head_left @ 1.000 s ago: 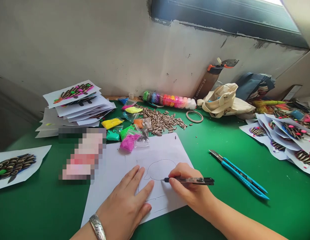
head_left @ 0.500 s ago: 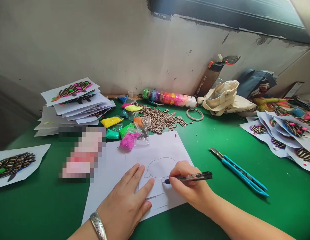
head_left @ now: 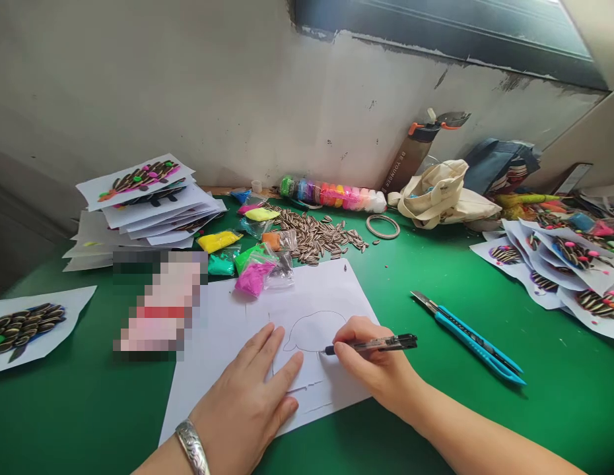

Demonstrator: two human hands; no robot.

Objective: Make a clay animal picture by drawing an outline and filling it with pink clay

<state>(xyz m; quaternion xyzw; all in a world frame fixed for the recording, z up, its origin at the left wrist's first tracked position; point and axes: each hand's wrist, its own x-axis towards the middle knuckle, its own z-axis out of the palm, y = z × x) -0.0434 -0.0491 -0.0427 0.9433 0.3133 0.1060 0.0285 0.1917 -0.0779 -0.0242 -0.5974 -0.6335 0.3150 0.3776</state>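
My right hand [head_left: 374, 363] is closed around a black pen [head_left: 386, 344], its tip at the underside of a thin outline drawing [head_left: 319, 331] on white paper. The drawing is a rounded dome shape with a small curl at its left end and a short line below. My left hand [head_left: 255, 386] lies flat with fingers spread on a smaller sheet, left of the drawing. Beneath it is a larger white sheet [head_left: 208, 330]. A silver bracelet [head_left: 192, 447] circles my left wrist. Part of the drawing's right side is hidden behind my right hand.
A blue utility knife [head_left: 468, 336] lies right of the paper, blade out. Behind are bagged coloured clay [head_left: 255, 278], loose sunflower seeds [head_left: 314, 237] and a tape roll [head_left: 383, 226]. Seed-decorated sheets [head_left: 153, 211] are stacked at left; more sheets [head_left: 574, 260] lie at right. A bottle [head_left: 410, 155] leans on the wall.
The pen tip has shifted slightly upward, close to the dome's lower edge. My left hand stays in place on the paper. The whole view has moved a little.
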